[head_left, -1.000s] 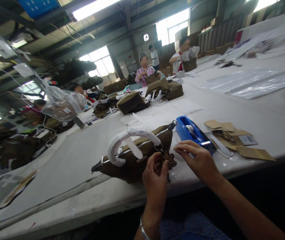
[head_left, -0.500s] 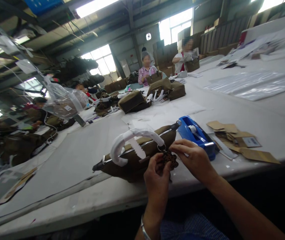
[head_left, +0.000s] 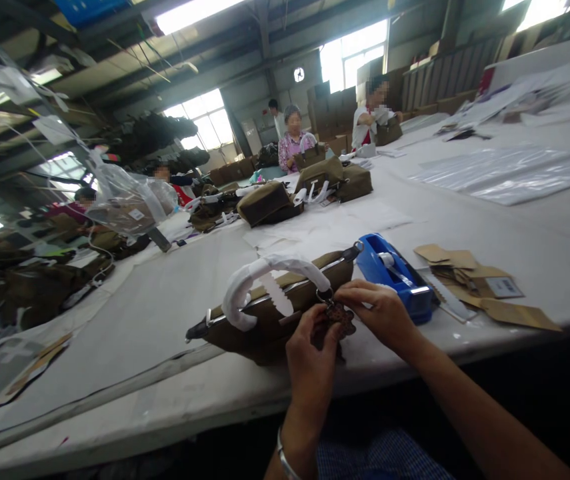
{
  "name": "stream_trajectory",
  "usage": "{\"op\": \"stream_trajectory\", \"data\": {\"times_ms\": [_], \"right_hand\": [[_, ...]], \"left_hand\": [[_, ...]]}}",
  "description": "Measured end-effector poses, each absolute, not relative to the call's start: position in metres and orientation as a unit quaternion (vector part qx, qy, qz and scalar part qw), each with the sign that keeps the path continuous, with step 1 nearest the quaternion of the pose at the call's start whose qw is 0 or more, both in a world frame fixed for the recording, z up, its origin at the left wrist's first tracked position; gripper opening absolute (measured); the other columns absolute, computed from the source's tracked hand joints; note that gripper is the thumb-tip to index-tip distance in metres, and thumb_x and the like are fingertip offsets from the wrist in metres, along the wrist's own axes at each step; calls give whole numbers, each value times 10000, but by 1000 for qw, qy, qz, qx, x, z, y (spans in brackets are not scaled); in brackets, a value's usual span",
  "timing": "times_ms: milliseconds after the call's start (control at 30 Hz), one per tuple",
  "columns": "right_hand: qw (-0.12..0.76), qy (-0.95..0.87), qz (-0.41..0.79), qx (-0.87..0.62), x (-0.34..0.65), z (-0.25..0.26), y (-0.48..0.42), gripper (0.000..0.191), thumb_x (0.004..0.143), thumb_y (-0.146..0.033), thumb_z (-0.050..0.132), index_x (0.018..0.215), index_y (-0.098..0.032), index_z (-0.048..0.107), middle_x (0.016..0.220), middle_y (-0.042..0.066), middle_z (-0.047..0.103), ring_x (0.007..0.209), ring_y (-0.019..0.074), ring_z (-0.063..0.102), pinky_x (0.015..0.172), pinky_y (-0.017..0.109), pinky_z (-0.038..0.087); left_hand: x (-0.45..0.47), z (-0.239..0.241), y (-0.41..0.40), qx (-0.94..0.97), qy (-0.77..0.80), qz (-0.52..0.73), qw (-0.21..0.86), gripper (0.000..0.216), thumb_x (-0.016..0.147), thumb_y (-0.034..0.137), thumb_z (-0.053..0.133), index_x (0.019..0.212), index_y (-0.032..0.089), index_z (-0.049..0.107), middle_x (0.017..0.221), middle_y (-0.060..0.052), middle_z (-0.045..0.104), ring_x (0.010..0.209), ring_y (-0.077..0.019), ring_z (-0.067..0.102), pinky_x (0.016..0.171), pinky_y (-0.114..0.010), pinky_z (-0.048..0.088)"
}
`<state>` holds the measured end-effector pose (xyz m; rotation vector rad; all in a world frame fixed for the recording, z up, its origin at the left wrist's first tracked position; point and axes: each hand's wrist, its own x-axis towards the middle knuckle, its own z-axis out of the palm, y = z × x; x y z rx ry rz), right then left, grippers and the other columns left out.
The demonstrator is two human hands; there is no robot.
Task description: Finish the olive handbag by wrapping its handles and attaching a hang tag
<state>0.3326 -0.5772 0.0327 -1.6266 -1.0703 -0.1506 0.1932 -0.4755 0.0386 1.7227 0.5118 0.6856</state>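
Observation:
An olive-brown handbag [head_left: 259, 340] with a silver zip stands on the white table, its handle [head_left: 245, 280] wrapped in white paper. From a ring at the handle's right end hangs a brown patterned charm [head_left: 341, 319]. My left hand [head_left: 312, 350] pinches this charm between thumb and fingers. Just right of it, my right hand [head_left: 377, 310] has thumb and fingertips pressed together near the ring and the charm's top. Whatever lies between those right fingertips is too small to make out.
Behind my right hand stands a blue tape dispenser [head_left: 395, 277]. Brown paper tags [head_left: 469, 280] lie to its right. More olive bags [head_left: 269, 203] are heaped farther back, plastic sheets [head_left: 515, 170] lie at the right, and co-workers [head_left: 295, 143] sit across the table.
Both hands stay at the charm with only slight shifts of the fingers. In the background, a person behind the seated co-worker has moved left.

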Motion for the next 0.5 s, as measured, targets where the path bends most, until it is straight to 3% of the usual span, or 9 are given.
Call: {"op": "stream_trajectory", "data": {"times_ms": [167, 267, 500], "right_hand": [[523, -509, -129, -672, 336, 34, -579, 234, 972, -186, 572, 996, -246, 797, 970, 47, 767, 878, 178, 722, 786, 274, 583], [516, -532, -146, -655, 338, 32, -579, 221, 995, -184, 565, 1027, -239, 777, 1000, 53, 763, 892, 170, 720, 791, 267, 575], [495, -473, -83, -724, 337, 39, -586, 184, 971, -189, 616, 1136, -229, 687, 994, 27, 762, 851, 177, 729, 780, 269, 560]], "left_hand": [[191, 52, -470, 821, 197, 332, 421, 193, 952, 301, 686, 1128, 250, 747, 1111, -48, 769, 1035, -218, 732, 950, -325, 572], [194, 57, -466, 850, 181, 369, 330, 128, 972, 231, 653, 1019, 236, 772, 1013, -37, 762, 953, -196, 730, 898, -300, 567], [191, 59, -463, 834, 130, 470, 260, 73, 956, 174, 667, 952, 184, 739, 925, -32, 730, 849, -147, 711, 813, -227, 558]]}}
